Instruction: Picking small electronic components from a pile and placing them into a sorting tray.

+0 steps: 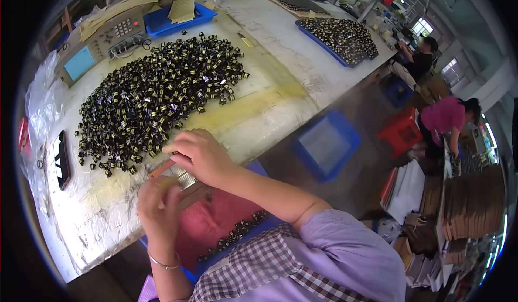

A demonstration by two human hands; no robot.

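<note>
A big heap of small black-and-yellow coil-like components [162, 91] lies on the worktable. My right hand [204, 156] is at the near edge of this heap, fingers curled and pressed together; whatever they hold is hidden. Below it sits a small fixture [186, 179] with a ridged metal face and an orange-brown edge, at the table's front. Close to the fixture's left side is my left hand [156, 205], raised, its fingers bent and smeared by motion. A blue tray with a pink lining [202, 224] is under my forearms, with several components [240, 232] along its near side.
A test instrument with a lit screen [81, 62] stands at the back left, beside a blue tray of yellow strips [156, 24]. A black phone-like object [61, 159] lies left. Another loaded tray [340, 38] is far right. A blue bin [328, 145] stands on the floor; people work beyond.
</note>
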